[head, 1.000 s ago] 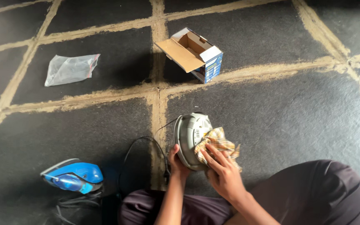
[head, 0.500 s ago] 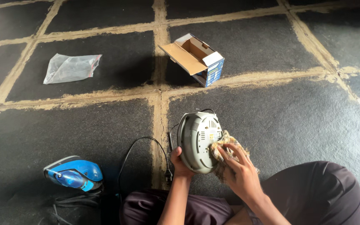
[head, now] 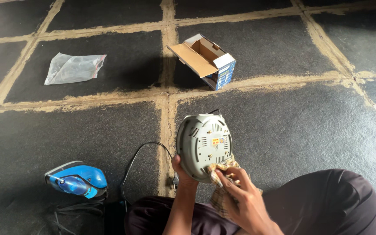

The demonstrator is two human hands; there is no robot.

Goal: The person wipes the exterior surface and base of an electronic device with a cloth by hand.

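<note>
My left hand [head: 182,172] grips the lower left rim of a round grey appliance [head: 203,143], held on edge with its vented underside toward me. A black cord [head: 138,157] runs from it across the floor. My right hand [head: 242,196] holds a yellow checked cloth [head: 220,174] pressed against the appliance's lower right edge. Both hands are just above my lap, over dark trousers [head: 327,200].
A blue steam iron [head: 75,179] lies on the floor to the left with its cord bundled beneath. An open cardboard box [head: 205,59] with blue sides stands farther ahead. A clear zip bag [head: 74,68] lies at upper left. The floor [head: 292,117] is dark slabs with sandy joints.
The appliance has turned to face me more fully and shifted slightly left. My right hand with the cloth has slid down from its face to its lower edge.
</note>
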